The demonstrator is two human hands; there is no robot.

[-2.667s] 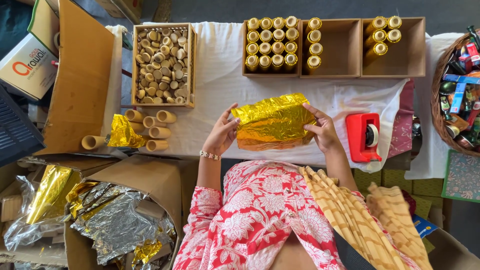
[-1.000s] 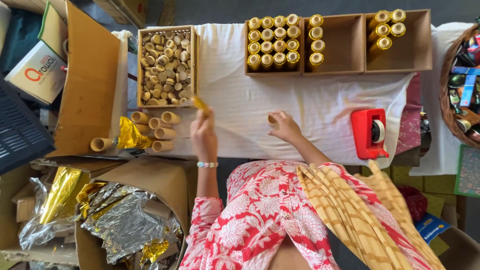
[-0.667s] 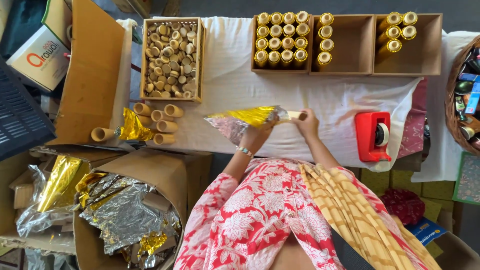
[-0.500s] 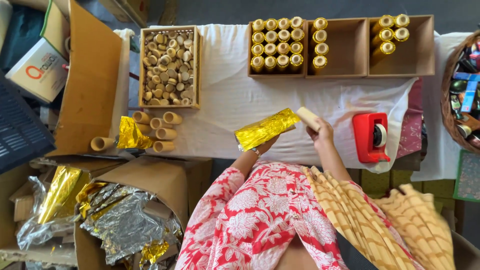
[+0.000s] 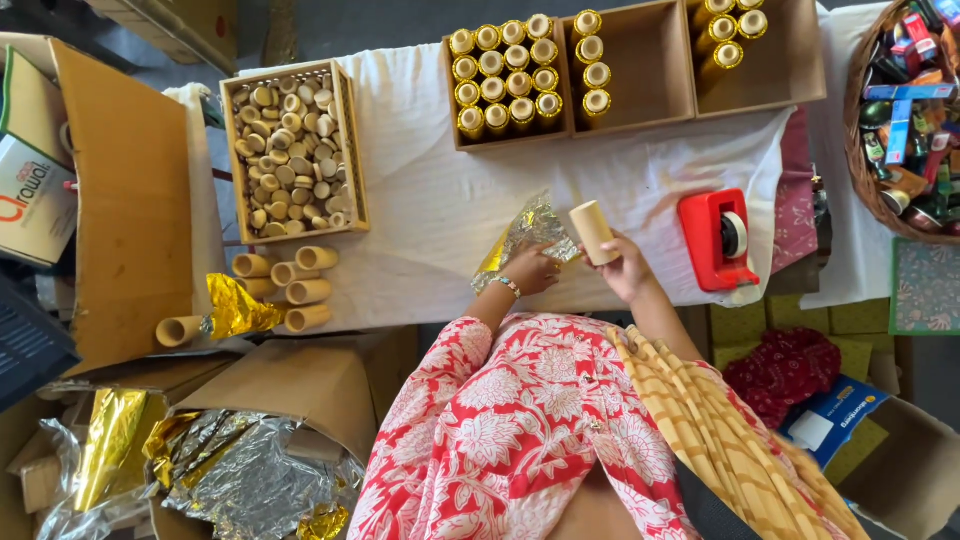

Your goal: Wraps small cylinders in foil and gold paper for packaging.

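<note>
Right hand [image 5: 628, 268]: grips a bare tube [image 5: 593, 232], upright, just above the worktop [image 5: 420, 215].
Left hand [image 5: 532, 270]: pinches the foil [image 5: 530, 232], crumpled against the tube's left side.
Change: the foil, a tight gold roll half a second ago, now hangs loose, silver side showing (wrapping barely begun).
Earlier: tube and foil were held apart.

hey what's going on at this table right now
A person seated at a white-clothed table holds a bare cardboard tube in the right hand and a crumpled sheet of gold foil in the left hand. Gold-wrapped tubes fill a box ahead.
</note>
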